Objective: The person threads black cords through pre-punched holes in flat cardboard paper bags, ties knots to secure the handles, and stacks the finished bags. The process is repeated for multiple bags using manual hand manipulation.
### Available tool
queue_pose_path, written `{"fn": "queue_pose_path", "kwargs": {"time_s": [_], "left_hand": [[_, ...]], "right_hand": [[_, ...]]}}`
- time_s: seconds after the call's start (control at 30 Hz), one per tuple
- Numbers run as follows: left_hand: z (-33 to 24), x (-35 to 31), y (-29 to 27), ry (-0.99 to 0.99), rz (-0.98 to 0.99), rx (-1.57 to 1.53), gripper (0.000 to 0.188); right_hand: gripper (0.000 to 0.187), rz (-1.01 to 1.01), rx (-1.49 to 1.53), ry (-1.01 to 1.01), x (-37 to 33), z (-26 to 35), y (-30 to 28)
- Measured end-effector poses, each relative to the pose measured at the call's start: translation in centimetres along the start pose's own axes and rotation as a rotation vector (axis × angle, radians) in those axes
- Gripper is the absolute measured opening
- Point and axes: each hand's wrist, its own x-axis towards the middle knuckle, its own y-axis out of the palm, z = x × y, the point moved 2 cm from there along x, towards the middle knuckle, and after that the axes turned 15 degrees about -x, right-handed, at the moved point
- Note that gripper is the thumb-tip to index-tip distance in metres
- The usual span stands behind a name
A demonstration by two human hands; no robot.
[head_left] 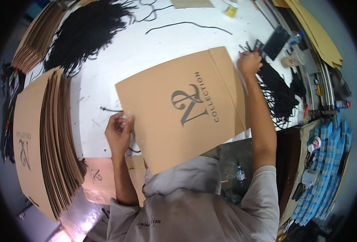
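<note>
A flat brown paper bag [158,121] with dark printing lies tilted across the white table in front of me, over my lap. Two small eyelet holes show along its left edge. My left hand [119,131] is closed at that edge, thumb against the bag beside the holes. A black cord [112,109] with a knotted end sticks out beside my fingers, and part of a cord loops below the hand. Beyond the bag's right edge, my right hand [250,63] is closed at the ends of a bundle of black cords [279,90]; what its fingers hold is hidden.
A tall stack of brown bags [51,141] stands at the left, with another stack [37,34] behind it. A large heap of black cords [87,34] lies at the far left. A dark phone [276,42], a cup [290,60] and a yellow-labelled container [231,11] sit toward the right.
</note>
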Motion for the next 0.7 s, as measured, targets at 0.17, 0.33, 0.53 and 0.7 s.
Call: {"fn": "queue_pose_path", "kwargs": {"time_s": [0.17,0.33,0.53,0.7], "left_hand": [[-1.7,-0.8,1.6,-0.131,-0.025,-0.199,0.046],[-2.2,-2.8,3.2,-0.265,0.163,-0.38,0.055],[-3.2,-3.7,4.1,-0.276,0.234,-0.544,0.047],[-3.2,-3.8,4.0,-0.341,0.194,-0.66,0.042]], "right_hand": [[0.022,0.106,0.718,-0.299,-3.7,5.6,-3.4],[0.014,0.491,1.215,-0.62,-17.4,11.3,-13.8],[0.008,0.486,1.108,-0.873,-24.3,14.9,-17.0],[0.008,0.437,1.051,-0.955,-25.3,15.8,-17.4]]}}
